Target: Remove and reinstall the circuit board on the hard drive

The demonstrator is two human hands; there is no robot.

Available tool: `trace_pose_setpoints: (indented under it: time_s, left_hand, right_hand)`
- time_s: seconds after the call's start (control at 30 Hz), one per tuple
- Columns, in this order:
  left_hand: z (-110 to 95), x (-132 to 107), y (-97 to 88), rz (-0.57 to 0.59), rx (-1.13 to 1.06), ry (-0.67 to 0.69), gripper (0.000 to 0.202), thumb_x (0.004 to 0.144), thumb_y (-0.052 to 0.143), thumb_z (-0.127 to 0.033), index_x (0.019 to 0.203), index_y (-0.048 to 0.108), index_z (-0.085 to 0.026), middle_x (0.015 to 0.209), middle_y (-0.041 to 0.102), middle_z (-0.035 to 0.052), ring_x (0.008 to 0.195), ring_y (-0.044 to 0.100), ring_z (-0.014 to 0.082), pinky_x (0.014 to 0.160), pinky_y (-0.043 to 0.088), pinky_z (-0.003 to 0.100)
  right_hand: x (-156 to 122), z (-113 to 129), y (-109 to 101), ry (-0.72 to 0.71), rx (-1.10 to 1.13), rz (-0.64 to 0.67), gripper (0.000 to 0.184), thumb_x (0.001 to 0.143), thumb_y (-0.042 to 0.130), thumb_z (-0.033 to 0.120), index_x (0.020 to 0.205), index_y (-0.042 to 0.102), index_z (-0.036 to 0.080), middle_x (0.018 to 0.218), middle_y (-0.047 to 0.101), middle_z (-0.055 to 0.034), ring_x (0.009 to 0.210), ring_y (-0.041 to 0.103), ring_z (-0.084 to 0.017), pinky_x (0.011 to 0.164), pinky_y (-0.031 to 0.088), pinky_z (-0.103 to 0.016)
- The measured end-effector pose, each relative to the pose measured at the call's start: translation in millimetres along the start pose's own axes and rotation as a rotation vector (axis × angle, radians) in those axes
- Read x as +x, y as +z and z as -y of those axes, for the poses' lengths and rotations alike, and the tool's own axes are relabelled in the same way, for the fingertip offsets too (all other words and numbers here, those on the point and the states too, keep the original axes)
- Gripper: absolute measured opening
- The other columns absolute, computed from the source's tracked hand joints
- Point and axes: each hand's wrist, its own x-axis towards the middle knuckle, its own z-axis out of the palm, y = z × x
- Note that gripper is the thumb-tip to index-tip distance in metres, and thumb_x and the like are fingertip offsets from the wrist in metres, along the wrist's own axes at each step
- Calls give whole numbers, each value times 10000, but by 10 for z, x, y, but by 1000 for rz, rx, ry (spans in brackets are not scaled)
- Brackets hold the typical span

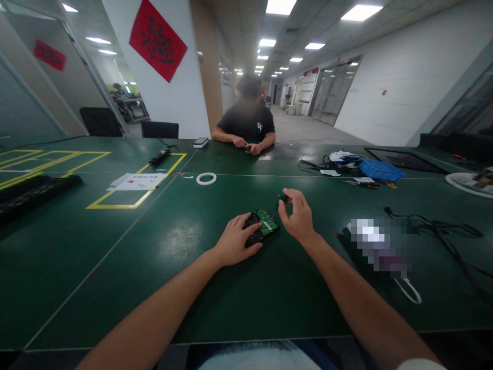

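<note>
A hard drive [268, 223] with a green circuit board and black casing lies on the green table in front of me. Across its left part rests my left hand [238, 240], the fingers over the far side and the thumb along the near edge, gripping it. My right hand [296, 215] is closed around the dark handle of a screwdriver [283, 197]. The screwdriver's thin shaft slants down to the right side of the circuit board. Whether its tip sits in a screw is too small to tell.
A white ring-shaped roll [206, 178] and paper sheets [137, 181] lie to the left. On the right are a blue tray [381, 169], black cables [435, 224] and a blurred-out item with a white loop. Another person [246, 123] sits across the table, hands on a small dark object.
</note>
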Motion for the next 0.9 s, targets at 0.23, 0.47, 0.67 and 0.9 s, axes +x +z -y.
trace_pose_setpoints:
  time_s: [0.23, 0.47, 0.67, 0.9]
  left_hand:
    - [-8, 4, 13, 2, 14, 0, 637, 874, 691, -502, 1450, 536, -279, 1578, 340, 138, 1439, 331, 384, 1153, 326, 583]
    - [-29, 25, 15, 4, 28, -18, 633, 861, 703, -489, 1441, 545, -291, 1572, 360, 125, 1427, 349, 384, 1141, 341, 581]
    - [-34, 18, 11, 2, 22, -9, 632, 868, 692, -478, 1448, 538, -283, 1576, 356, 123, 1433, 340, 381, 1156, 327, 572]
    - [-18, 19, 32, 4, 25, -11, 638, 864, 694, -478, 1451, 533, -290, 1580, 352, 115, 1429, 344, 382, 1149, 335, 576]
  right_hand:
    - [-7, 29, -40, 49, -3, 22, 304, 952, 609, 321, 1239, 555, 234, 1119, 632, -95, 896, 663, -215, 772, 605, -382]
    - [-40, 29, 41, 169, 6, -4, 386, 933, 627, 349, 1275, 520, 205, 1097, 649, -101, 780, 642, -196, 748, 587, -389]
    - [-64, 36, 45, 141, -1, 35, 412, 964, 588, 354, 1355, 518, 246, 1075, 661, -80, 807, 645, -200, 829, 574, -405]
    - [-38, -18, 19, 84, 61, -47, 339, 945, 622, 322, 1263, 539, 238, 1239, 620, -114, 1097, 642, -251, 891, 580, -409]
